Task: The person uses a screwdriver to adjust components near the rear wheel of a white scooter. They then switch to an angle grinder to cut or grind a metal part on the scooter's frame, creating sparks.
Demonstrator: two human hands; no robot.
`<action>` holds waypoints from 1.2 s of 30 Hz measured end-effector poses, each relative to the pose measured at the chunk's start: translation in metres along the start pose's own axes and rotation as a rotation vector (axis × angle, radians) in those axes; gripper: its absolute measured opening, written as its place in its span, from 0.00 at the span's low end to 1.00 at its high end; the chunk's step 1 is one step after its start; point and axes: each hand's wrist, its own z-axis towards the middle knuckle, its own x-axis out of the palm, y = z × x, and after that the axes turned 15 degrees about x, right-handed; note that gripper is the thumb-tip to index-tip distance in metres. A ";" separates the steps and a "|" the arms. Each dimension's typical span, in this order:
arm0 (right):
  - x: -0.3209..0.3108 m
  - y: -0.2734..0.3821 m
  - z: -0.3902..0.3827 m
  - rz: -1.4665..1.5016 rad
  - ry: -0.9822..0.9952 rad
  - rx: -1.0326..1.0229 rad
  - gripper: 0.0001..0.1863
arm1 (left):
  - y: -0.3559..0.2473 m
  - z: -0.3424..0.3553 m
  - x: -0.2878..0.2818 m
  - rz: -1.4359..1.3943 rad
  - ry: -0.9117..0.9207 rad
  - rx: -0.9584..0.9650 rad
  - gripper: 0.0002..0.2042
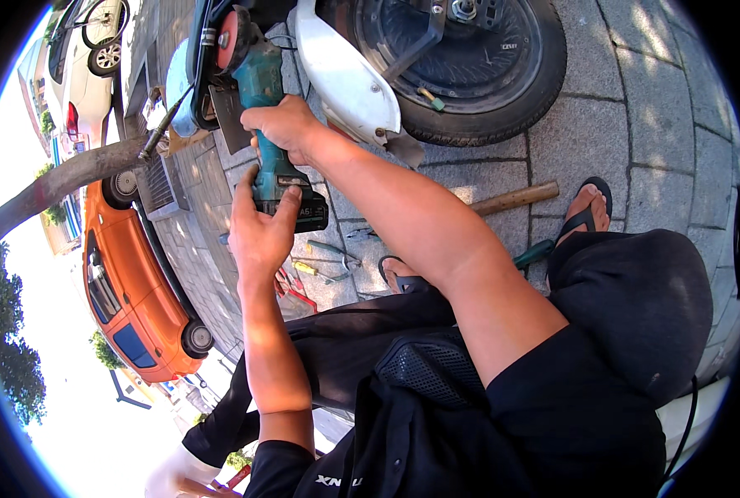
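Right now, a person is holding a teal grinder [260,79] up over the pavement [652,124], just left of a white panel [337,62]. The right hand [287,129] is gripping its slim body and the left hand [258,228] is grasping its base, where a black battery [312,214] is sitting. Its round red disc [234,39] is facing dark parts; whether it is touching them is not showing clearly. The panel is curving, smooth and scuffed, beside a wheel [461,66] that is wearing a black rubber tire. Below, a wooden handle [515,199] and a yellow-handled tool [305,268] are lying on rough gray stone blocks. Outdoors, sunlight is falling in patches, and an orange car [137,282] is standing beyond a leaning tree trunk [71,178].
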 end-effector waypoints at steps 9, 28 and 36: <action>0.002 -0.001 0.003 -0.021 -0.034 -0.040 0.06 | 0.011 0.005 -0.001 -0.170 0.023 0.066 0.32; 0.000 0.000 -0.001 0.043 -0.003 0.036 0.09 | -0.002 0.000 -0.002 0.021 -0.028 0.044 0.36; 0.000 0.000 -0.002 0.074 0.033 0.088 0.09 | -0.005 -0.003 -0.008 0.063 -0.062 0.119 0.34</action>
